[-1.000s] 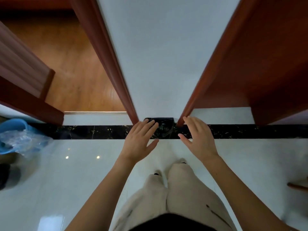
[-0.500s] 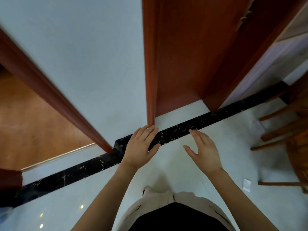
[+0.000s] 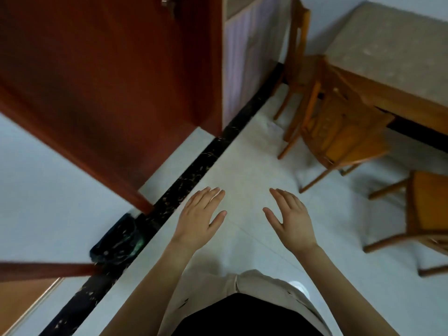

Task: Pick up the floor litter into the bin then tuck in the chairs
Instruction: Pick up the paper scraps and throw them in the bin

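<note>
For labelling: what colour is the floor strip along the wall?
Black with pale flecks, marble-like; seen in the head view.

Bare forearms, beige trousers (image 3: 261, 284), black top (image 3: 242, 316), white shoe (image 3: 300, 287).

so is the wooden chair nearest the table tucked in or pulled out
Pulled out. The orange wooden chair stands angled on the pale tiled floor, its seat mostly clear of the stone-topped wooden table.

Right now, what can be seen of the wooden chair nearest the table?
The orange-brown wooden chair stands upright on the pale tiled floor, pulled out from the wooden table with the beige speckled top, not tucked in. It has a flat seat, slim splayed legs with a rung between them, and its back rail lies toward the table edge. Motion blur softens detail. Neither hand touches it.
</note>
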`<state>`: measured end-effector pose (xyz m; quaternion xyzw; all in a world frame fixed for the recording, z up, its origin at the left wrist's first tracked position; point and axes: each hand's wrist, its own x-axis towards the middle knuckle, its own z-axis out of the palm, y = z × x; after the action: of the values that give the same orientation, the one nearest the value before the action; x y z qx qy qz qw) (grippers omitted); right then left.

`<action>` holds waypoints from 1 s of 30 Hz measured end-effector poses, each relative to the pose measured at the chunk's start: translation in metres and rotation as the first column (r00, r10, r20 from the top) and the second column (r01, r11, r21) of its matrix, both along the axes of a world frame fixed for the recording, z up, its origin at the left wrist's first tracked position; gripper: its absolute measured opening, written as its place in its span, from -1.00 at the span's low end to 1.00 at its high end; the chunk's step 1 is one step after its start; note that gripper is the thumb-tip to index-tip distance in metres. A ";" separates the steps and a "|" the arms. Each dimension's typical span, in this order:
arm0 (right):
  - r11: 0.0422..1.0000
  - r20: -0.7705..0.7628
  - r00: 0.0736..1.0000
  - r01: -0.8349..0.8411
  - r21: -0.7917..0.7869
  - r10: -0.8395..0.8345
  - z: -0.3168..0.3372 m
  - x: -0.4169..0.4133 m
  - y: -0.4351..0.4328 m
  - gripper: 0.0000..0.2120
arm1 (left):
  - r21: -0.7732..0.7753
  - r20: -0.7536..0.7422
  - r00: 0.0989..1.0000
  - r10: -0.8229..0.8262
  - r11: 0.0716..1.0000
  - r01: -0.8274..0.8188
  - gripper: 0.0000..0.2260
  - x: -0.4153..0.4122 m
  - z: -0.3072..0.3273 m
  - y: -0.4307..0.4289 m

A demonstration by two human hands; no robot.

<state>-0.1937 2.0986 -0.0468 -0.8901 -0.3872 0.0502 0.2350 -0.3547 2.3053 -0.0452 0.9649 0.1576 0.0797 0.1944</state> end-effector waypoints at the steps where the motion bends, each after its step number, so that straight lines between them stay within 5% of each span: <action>1: 0.999 -0.006 0.999 0.046 0.001 -0.046 0.000 0.007 -0.017 -0.41 | -0.009 -0.009 0.999 -0.049 0.999 0.048 -0.52 0.017 -0.001 -0.010; 12: 0.892 -0.081 0.888 0.452 -0.025 -0.452 -0.011 0.060 -0.110 -0.41 | -0.036 -0.070 0.901 -0.427 0.904 0.426 -0.52 0.178 -0.003 -0.061; 30: 0.738 -0.056 0.737 0.665 -0.115 -0.673 -0.019 0.283 -0.037 -0.44 | 0.020 -0.118 0.754 -0.646 0.758 0.652 -0.51 0.472 -0.008 0.041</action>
<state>0.0897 2.0617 -0.0658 -0.9757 -0.0274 0.0211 0.2162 0.1175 2.3461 -0.0529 0.9678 -0.1792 -0.0382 0.1726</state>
